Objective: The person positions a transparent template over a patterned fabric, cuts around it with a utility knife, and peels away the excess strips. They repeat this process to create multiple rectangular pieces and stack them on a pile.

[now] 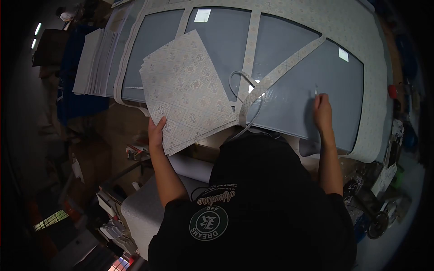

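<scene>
My left hand (157, 131) is closed on the lower left edge of a stack of patterned sheets (190, 90), thumb on top. The cream sheets carry a fine ornamental print and are fanned slightly at their upper left corner. My right hand (323, 110) is closed around a small thin tool (316, 91) whose pale, narrow end points away from me; its exact kind is too small to make out. It is over the grey tabletop (298, 90). Between my hands, narrow loose strips (253, 108) curl near the table's front edge.
A large patterned sheet (368, 90) with several big cut-out openings covers the table, its narrow bands fanning out from the front. A stack of pale sheets (92, 63) stands at the left. Below the table's edge lies a white roll (190, 168). Assorted items clutter the far right.
</scene>
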`<state>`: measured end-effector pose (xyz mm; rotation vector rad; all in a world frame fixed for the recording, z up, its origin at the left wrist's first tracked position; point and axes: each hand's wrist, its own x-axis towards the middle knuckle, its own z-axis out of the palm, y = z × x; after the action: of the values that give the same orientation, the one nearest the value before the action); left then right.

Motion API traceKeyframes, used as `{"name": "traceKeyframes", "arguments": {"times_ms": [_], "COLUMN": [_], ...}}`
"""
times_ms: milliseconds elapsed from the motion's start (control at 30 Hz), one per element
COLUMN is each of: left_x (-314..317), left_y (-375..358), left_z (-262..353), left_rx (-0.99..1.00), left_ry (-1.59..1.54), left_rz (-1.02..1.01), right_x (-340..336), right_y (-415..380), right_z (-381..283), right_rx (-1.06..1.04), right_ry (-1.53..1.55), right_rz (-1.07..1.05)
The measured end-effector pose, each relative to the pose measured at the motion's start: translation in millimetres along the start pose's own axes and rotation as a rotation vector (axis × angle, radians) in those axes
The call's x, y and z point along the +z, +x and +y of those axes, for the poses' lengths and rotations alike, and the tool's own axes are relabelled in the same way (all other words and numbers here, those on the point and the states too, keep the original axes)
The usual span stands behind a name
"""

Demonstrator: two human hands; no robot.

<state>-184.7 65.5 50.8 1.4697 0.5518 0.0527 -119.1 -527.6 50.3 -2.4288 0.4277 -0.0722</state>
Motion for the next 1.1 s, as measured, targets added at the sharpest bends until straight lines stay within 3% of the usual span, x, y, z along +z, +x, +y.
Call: {"name": "traceKeyframes", "arguments": {"times_ms": [100, 167, 233, 333, 533, 1100], "left_x": [5, 3, 2, 3, 1, -2], "left_y": [-2, 0, -1, -2, -5, -14], "left_z": [2, 0, -1, 0, -6, -1], "left_rx": [0.009, 0.009, 0.008, 0.014, -0.016, 0.017], "left_ry": [-0.044, -0.039, -0.031, -0.040, -0.082, -0.068], "left_rz": [-0.034, -0.031, -0.023, -0.024, -0.008, -0.019], "right_x": [15, 33, 65, 89, 103, 119], "right_y": [-21, -38, -46, -49, -53, -27], "right_z": [-94, -149, -161, -166, -160, -159], "right_rx": [-0.139, -0.265, -0.474, -0.452, -0.548, -0.634], "right_ry": [0.278, 0.193, -0.009, -0.126, -0.064, -0.095], "right_rz": [-0.313, -0.437, -0.502, -0.616, -0.460, -0.411]}}
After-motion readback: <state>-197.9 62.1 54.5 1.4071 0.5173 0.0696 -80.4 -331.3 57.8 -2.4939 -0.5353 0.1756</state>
